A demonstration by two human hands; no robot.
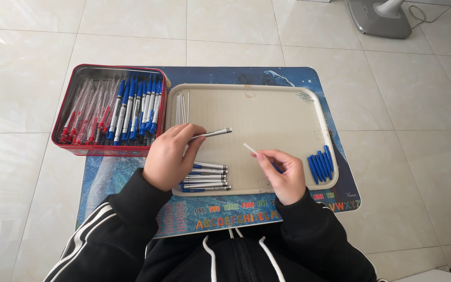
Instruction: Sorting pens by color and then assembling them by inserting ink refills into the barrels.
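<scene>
My left hand [169,155] holds a silver pen barrel [214,133] pointing right over the beige tray [267,90]. My right hand [284,172] grips a thin white refill [250,149], its tip aimed up-left toward the barrel; a blue part shows under the fingers. Below my left hand several assembled pens [205,176] lie in a row on the tray. A cluster of blue caps [321,164] rests at the tray's right edge. Thin white refills [182,107] lie at its upper left.
A red tin box [74,147] at the left holds several red and blue pens. The tray sits on a small table with a blue printed mat [220,215]. White floor tiles surround it; a grey fan base [379,18] stands at top right.
</scene>
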